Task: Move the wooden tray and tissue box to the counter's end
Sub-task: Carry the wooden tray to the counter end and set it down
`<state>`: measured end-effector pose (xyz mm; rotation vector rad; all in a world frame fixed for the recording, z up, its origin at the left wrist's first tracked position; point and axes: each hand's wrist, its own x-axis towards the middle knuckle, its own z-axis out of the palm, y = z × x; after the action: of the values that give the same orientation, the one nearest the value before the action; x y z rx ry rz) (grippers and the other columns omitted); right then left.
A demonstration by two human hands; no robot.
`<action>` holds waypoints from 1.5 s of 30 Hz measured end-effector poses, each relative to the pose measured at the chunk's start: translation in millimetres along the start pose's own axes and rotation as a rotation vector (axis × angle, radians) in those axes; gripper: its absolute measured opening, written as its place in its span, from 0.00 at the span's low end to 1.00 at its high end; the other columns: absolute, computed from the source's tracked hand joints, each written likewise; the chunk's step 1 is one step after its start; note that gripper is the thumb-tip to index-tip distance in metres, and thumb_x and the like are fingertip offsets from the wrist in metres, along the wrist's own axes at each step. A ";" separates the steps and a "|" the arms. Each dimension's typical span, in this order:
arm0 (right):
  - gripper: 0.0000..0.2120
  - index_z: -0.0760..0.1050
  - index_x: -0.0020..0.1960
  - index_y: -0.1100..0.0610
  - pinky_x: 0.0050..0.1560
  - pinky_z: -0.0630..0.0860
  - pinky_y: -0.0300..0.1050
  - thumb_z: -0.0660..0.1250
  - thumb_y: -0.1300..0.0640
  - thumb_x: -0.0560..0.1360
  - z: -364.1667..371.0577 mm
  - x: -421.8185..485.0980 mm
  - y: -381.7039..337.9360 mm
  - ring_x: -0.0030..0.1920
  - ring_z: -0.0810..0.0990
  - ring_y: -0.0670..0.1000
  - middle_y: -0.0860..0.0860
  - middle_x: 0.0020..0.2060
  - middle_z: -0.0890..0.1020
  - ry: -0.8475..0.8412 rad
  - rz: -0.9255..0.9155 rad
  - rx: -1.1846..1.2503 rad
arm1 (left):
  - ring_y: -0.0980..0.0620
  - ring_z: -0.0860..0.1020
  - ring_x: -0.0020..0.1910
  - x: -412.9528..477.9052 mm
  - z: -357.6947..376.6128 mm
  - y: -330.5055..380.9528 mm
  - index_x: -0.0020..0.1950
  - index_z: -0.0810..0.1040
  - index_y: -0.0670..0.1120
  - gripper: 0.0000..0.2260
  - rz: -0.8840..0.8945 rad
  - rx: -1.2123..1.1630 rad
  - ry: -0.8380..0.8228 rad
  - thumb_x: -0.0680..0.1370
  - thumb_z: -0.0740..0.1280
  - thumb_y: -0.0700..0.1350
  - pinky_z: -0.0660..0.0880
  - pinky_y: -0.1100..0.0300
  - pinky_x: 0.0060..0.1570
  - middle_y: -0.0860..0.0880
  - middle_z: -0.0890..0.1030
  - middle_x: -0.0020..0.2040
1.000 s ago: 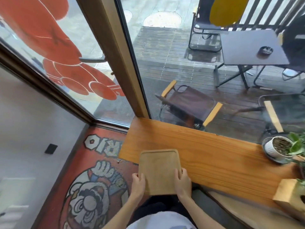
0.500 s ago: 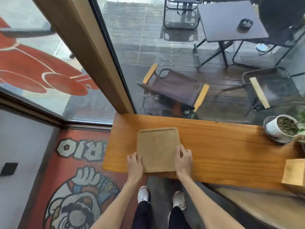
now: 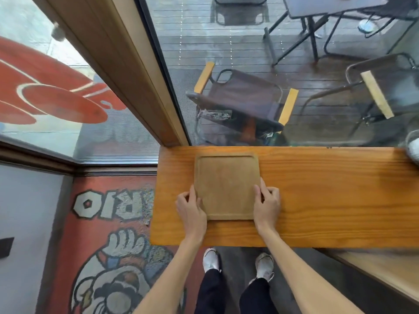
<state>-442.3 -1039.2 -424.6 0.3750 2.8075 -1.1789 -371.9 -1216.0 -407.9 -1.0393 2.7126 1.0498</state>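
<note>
Now, tray [image 3: 226, 186]: flat on my counter's [image 3: 317, 200] left end.
Left hand [image 3: 191, 209]: grasping tray's left edge.
Right hand [image 3: 267, 203]: grasping its right edge.

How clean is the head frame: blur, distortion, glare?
Head view: wooden tray and both hands, left hand and right hand, fairly sharp; counter softens toward its right end; wide-angle bends window frame; light soft, no harsh glare.

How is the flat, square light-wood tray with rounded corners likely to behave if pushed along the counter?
The flat, square light-wood tray probably stays stiff: it looks like one solid board. Lying flat on the smooth orange-brown wooden counter, it should slide, not tip. The left hand and right hand flank it.
</note>
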 end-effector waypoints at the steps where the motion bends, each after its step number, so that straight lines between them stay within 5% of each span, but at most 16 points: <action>1: 0.21 0.73 0.73 0.57 0.47 0.72 0.44 0.66 0.56 0.81 -0.3 -0.3 -0.2 0.47 0.74 0.52 0.52 0.45 0.75 -0.001 -0.006 -0.004 | 0.42 0.69 0.57 0.6 -0.1 -0.9 0.74 0.69 0.38 0.20 0.004 0.002 -0.013 0.81 0.62 0.36 0.68 0.53 0.57 0.38 0.72 0.57; 6: 0.23 0.70 0.75 0.56 0.50 0.78 0.52 0.66 0.53 0.80 -0.8 0.9 1.7 0.48 0.72 0.49 0.49 0.46 0.74 -0.030 -0.050 -0.035 | 0.42 0.72 0.56 9.5 -3.4 -7.9 0.76 0.67 0.38 0.22 0.111 0.080 -0.026 0.82 0.62 0.39 0.69 0.52 0.55 0.39 0.73 0.57; 9: 0.31 0.62 0.79 0.54 0.58 0.75 0.48 0.63 0.45 0.80 -8.5 -2.3 12.0 0.55 0.71 0.50 0.51 0.55 0.74 -0.132 -0.163 -0.159 | 0.42 0.72 0.56 15.4 -7.6 -19.7 0.77 0.66 0.43 0.25 0.260 0.230 -0.012 0.81 0.63 0.47 0.70 0.49 0.55 0.41 0.73 0.58; 13: 0.39 0.57 0.81 0.47 0.68 0.64 0.58 0.56 0.30 0.76 -25.8 -14.3 43.9 0.77 0.61 0.58 0.52 0.75 0.66 -0.247 -0.485 -0.504 | 0.45 0.67 0.68 13.5 -14.2 -51.7 0.79 0.64 0.50 0.32 0.528 0.423 -0.064 0.79 0.58 0.65 0.60 0.45 0.71 0.46 0.70 0.68; 15: 0.40 0.59 0.81 0.47 0.74 0.60 0.63 0.57 0.28 0.75 -26.4 -15.3 58.3 0.81 0.56 0.61 0.54 0.79 0.62 -0.276 -0.567 -0.552 | 0.44 0.66 0.71 13.2 -8.7 -62.9 0.79 0.64 0.50 0.34 0.572 0.426 -0.057 0.78 0.58 0.68 0.57 0.42 0.75 0.45 0.69 0.71; 19: 0.40 0.61 0.80 0.49 0.78 0.51 0.69 0.59 0.29 0.75 -23.4 -11.3 62.1 0.82 0.54 0.60 0.55 0.81 0.59 -0.267 -0.600 -0.581 | 0.43 0.67 0.72 13.9 -2.9 -67.0 0.78 0.65 0.51 0.34 0.601 0.422 -0.027 0.77 0.59 0.68 0.56 0.39 0.76 0.44 0.68 0.73; 36: 0.33 0.49 0.82 0.45 0.79 0.54 0.66 0.48 0.35 0.82 -23.7 -13.7 56.9 0.81 0.57 0.57 0.52 0.80 0.62 -0.234 -0.542 -0.590 | 0.44 0.65 0.75 9.6 0.4 -65.7 0.80 0.59 0.54 0.34 0.506 0.439 -0.055 0.77 0.58 0.67 0.53 0.42 0.78 0.47 0.59 0.81; 45: 0.29 0.58 0.81 0.48 0.79 0.54 0.66 0.49 0.39 0.82 -23.8 -16.2 52.5 0.81 0.58 0.57 0.53 0.79 0.63 -0.243 -0.512 -0.548 | 0.45 0.53 0.81 11.6 -0.9 -66.4 0.81 0.55 0.54 0.34 0.509 0.505 -0.093 0.78 0.56 0.66 0.52 0.38 0.78 0.48 0.55 0.82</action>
<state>-412.8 -990.0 -441.6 -0.5105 2.9119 -0.4008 -340.3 -1259.3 -448.9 -0.2230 2.9837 0.3712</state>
